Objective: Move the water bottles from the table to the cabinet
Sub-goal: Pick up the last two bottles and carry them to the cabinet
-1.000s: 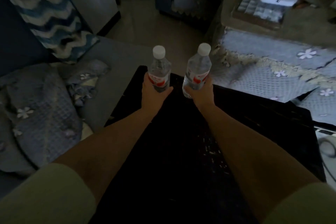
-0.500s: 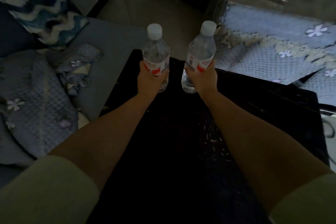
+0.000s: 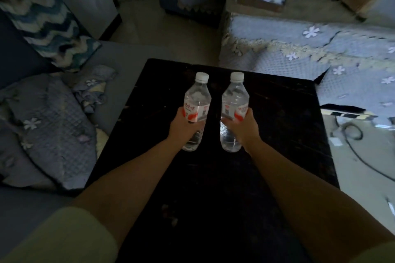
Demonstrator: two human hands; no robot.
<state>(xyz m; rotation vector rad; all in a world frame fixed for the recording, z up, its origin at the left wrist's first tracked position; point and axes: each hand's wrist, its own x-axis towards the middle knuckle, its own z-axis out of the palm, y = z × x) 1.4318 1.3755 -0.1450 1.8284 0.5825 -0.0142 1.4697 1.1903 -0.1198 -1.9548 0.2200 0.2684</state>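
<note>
Two clear plastic water bottles with white caps and red-and-white labels, gripped upright over the middle of the dark, scuffed desk (image 3: 277,134), toward its far edge. Left hand (image 3: 183,129) wrapped around the label band of the left bottle (image 3: 197,102); right hand (image 3: 243,127) curled likewise around the right bottle (image 3: 234,102). Bottles just beside each other, not touching. Whether their bases touch the desk: cannot tell. No other bottles seen on the desk. Cabinet not in view; carrying and placing apparently all left to do.
</note>
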